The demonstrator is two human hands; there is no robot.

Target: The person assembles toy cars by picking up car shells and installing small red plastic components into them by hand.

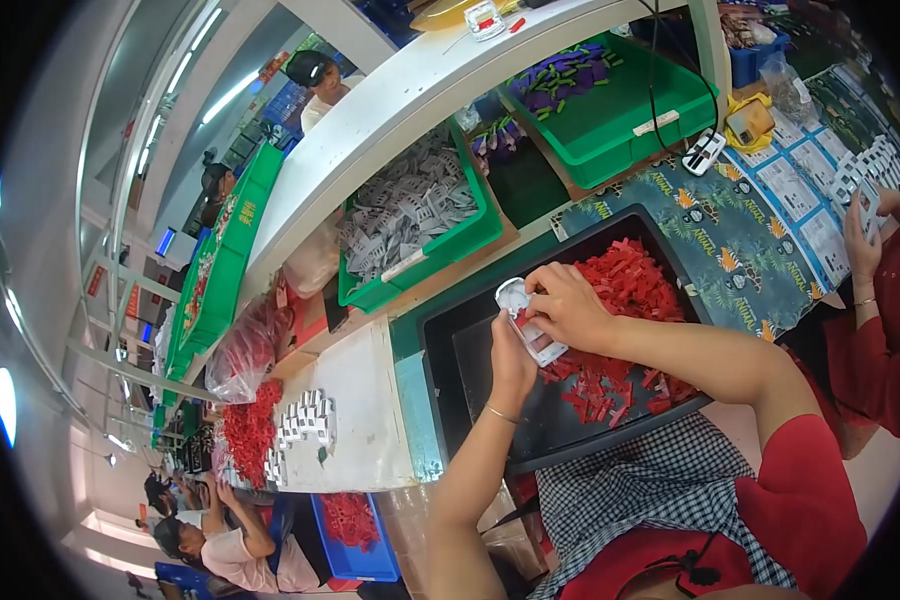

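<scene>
My left hand (pixel 512 362) is closed around a white plastic housing (pixel 547 352), gripping its near side above the black tray (pixel 475 375). Bent over the top of the housing are the fingers of my right hand (pixel 574 305), pressed together at a red piece (pixel 523 320) inside it. Whether those fingertips grip the red piece or only push on it is hard to see. Many loose red plastic pieces (pixel 625 280) lie heaped in the right part of the tray, just beyond and below my right hand.
Green bins hold grey-white parts (pixel 410 210) and purple-green parts (pixel 570 75). White housings (pixel 308 415) and more red pieces (pixel 252 425) lie on the left worktop. A co-worker's hand (pixel 863 235) holds a white part at right. A blue tray (pixel 378 560) stands lower left.
</scene>
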